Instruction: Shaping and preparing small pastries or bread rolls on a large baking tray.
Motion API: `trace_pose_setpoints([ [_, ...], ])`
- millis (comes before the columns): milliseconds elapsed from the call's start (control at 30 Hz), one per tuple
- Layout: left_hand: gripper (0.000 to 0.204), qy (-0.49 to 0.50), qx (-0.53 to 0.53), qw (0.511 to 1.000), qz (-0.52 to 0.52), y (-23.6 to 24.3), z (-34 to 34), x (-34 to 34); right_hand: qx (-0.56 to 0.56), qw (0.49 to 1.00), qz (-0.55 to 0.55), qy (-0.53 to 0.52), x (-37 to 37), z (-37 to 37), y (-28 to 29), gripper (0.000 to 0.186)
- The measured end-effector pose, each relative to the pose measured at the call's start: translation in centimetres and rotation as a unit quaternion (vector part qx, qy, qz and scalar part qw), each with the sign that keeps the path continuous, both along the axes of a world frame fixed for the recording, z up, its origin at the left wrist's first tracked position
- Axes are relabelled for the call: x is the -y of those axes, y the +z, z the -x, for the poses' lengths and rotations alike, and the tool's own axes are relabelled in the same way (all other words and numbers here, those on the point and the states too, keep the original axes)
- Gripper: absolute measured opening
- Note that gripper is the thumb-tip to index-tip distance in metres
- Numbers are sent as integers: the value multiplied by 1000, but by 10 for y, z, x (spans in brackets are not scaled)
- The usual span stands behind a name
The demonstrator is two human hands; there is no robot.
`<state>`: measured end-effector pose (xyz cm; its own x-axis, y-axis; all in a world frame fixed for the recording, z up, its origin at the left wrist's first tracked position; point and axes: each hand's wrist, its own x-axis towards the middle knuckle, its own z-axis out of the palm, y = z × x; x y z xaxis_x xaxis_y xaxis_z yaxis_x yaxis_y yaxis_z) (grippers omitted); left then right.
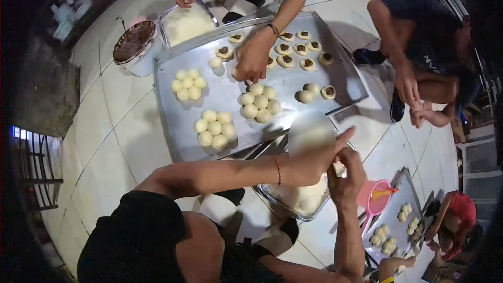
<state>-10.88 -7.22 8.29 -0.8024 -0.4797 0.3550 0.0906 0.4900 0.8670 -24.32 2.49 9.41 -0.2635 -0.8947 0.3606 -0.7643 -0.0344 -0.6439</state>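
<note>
Dough (340, 168) — between left hand (310, 168) and right hand (347, 180)

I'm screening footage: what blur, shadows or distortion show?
Head view: a round blurred patch meets the bare left hand; round cream dough balls cast shadows on the large silver metal tray; the dark slatted rack bends near the blackened rim.

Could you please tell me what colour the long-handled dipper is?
The dipper is pink; it shows best in the head view.
</note>
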Motion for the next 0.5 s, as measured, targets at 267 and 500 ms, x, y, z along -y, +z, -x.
trace_pose_setpoints([
  [267, 70, 78, 22, 965, -249, -6, 7, -2, 50, 998, 24, 0, -5, -1, 10, 18],
  [500, 59, 111, -173, 973, -105, -5, 20, -20, 184, 981, -21, -58, -7, 5, 19, 7],
])
